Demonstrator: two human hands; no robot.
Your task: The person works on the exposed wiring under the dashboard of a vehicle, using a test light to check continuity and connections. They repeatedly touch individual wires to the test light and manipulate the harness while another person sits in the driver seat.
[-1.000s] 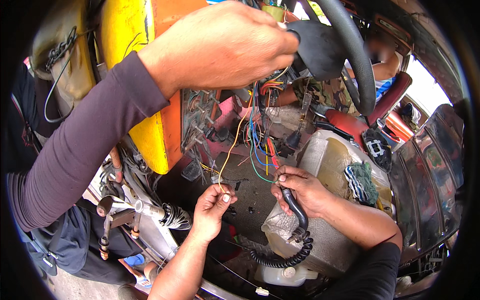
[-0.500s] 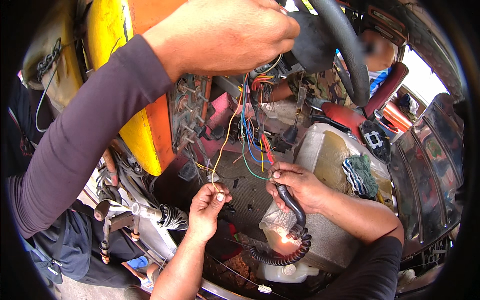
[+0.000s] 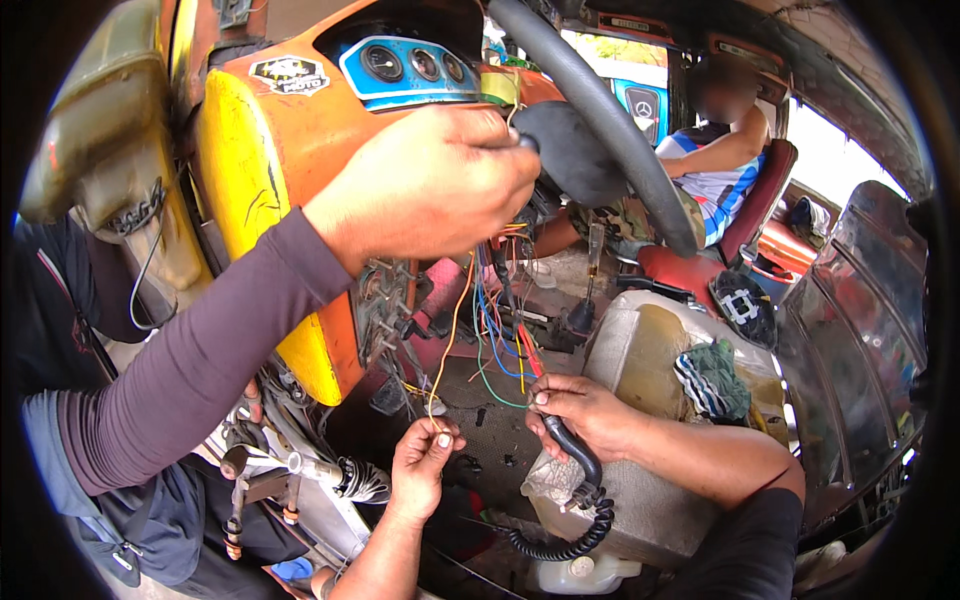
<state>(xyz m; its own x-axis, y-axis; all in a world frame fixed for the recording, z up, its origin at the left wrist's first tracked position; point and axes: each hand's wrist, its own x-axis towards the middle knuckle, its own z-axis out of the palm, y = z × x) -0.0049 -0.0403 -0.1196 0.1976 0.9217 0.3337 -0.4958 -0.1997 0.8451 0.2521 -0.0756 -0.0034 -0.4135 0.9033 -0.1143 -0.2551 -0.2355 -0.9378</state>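
My left hand point(image 3: 424, 466) pinches the lower end of a thin yellow-orange wire point(image 3: 463, 312) between thumb and fingers. In my right hand point(image 3: 585, 412) is the thick black end of a coiled cable point(image 3: 567, 548), with its coils hanging below. Red wires point(image 3: 529, 347) and a green wire point(image 3: 492, 385) run to the fingertips of that hand. Above, a co-worker's hand point(image 3: 430, 185) with a dark sleeve reaches in from the left to the steering column, fingers closed near a dark knob. A bundle of coloured wires point(image 3: 486, 300) hangs beneath that hand.
An orange and yellow dashboard point(image 3: 275, 140) with a blue gauge panel point(image 3: 420, 93) stands at upper left. A steering wheel point(image 3: 610, 115) crosses the top. Right of my hands is a covered box point(image 3: 625, 350) bearing a green cloth point(image 3: 722, 372). Another person point(image 3: 715, 160) sits at upper right.
The view has tilted up, bringing the gauge panel in. The co-worker's hand now shows lower and slightly farther left. My hands keep their grips on the wire and the cable.
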